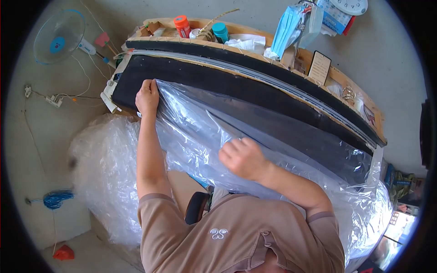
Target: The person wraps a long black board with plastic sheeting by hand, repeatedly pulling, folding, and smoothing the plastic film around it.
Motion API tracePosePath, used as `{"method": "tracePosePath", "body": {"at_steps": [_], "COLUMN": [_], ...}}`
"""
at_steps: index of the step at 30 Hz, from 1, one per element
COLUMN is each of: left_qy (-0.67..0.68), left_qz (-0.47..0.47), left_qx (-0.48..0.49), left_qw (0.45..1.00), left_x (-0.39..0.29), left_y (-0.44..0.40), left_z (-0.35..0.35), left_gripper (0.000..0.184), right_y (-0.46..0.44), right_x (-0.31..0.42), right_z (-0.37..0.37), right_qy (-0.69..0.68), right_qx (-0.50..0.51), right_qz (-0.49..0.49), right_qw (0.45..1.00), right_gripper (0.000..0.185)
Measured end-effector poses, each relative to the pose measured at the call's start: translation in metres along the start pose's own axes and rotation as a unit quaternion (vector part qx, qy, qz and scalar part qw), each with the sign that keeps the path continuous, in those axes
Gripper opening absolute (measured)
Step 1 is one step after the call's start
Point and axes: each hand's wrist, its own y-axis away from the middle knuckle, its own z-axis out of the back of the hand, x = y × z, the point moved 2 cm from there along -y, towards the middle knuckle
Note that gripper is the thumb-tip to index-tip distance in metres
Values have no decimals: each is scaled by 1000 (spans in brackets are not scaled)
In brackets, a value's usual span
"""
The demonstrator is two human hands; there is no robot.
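A clear plastic sheet (pixel 191 118) lies in creases across the front of a long black padded worktop (pixel 182 70). My left hand (pixel 148 98) is closed on the sheet's upper left corner, over the black surface. Nearer the middle, my right hand (pixel 243 157) is curled with its fingers pressed together at a raised fold of the same sheet; the fingertips are partly hidden. A large crumpled mass of clear plastic (pixel 107 177) hangs to the left of my left forearm. More plastic (pixel 368 218) bunches at the right end.
A metal rail (pixel 218 66) runs along the worktop's back. Behind it, a wooden tray (pixel 255 32) holds a red-orange jar (pixel 182 26), a teal jar (pixel 220 32) and a phone (pixel 319 67). Blue face masks (pixel 287 32) hang there. A fan (pixel 59 43) stands at left.
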Motion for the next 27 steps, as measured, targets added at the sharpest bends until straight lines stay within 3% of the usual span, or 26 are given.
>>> {"method": "tracePosePath", "body": {"at_steps": [1, 3, 4, 5, 7, 8, 10, 11, 13, 15, 17, 18, 19, 21, 22, 23, 24, 25, 26, 27], "left_qy": [5, 0, -2, 3, -10, -30, -20, -25, -60, -74, -59, -52, -85, -67, -62, -81, -91, -86, -83, -89], "left_qz": [-6, -6, -1, -9, -19, -27, -26, -35, -44, -33, -73, -62, -42, -84, -105, -100, -113, -124, -135, -109], "left_qx": [-5, -4, -8, -15, -11, -10, -8, -8, 2, 25, 6, 26, 62, 56, 61, 65, 71, 56, 40, 44], "left_qw": [1000, 1000, 1000, 1000, 1000, 999, 999, 999, 997, 996, 996, 996, 994, 993, 991, 990, 987, 987, 987, 989], "left_x": [2, 3, 2, 2, 4, 5, 5, 7, 11, 14, 21, 27, 19, 26, 31, 26, 34, 32, 28, 28], "left_y": [0, 2, 0, -2, -1, -1, 0, 0, -1, -1, -4, -5, -4, -8, -11, -10, -15, -13, -13, -14], "left_z": [-2, -2, -3, -3, -3, -5, -4, -5, -6, -8, -15, -20, -17, -19, -24, -21, -26, -24, -21, -21], "left_gripper": [26, 25, 25, 25, 25, 25, 24, 24, 24, 28, 33, 35, 36, 34, 33, 31, 30, 31, 31, 32], "right_y": [7, 10, 13, 3, -12, -10, 13, 27, 64, 128, 236, 289, 348, 417, 462, 469, 484, 425, 393, 396], "right_x": [-2, -6, -11, -14, -35, -41, -40, -37, -41, -53, -65, -65, -58, -33, -2, 8, 19, 19, 11, -11], "right_z": [-11, -26, -22, -5, 23, 14, 0, 2, 46, 88, 124, 146, 168, 200, 214, 229, 245, 274, 302, 322], "right_qy": [-2, -120, -256, -256, -171, -144, -263, -354, -546, -525, -383, -134, 150, 324, 358, 439, 114, 261, 315, 395], "right_qx": [0, 125, 98, 99, -75, -26, 121, 116, 301, 320, 224, 157, 109, 145, -93, -225, -544, -570, -614, -549], "right_qz": [-4, 58, -28, -29, -205, -203, -84, -32, -174, -199, -427, -595, -673, -744, -764, -617, -662, -600, -496, -459], "right_qw": [1000, 983, 961, 961, 961, 968, 954, 928, 762, 763, 788, 777, 716, 567, 529, 613, 503, 497, 527, 576], "right_gripper": [6, 7, 13, 13, 21, 27, 30, 29, 29, 28, 29, 23, 17, 14, 14, 14, 12, 10, 10, 16]}}
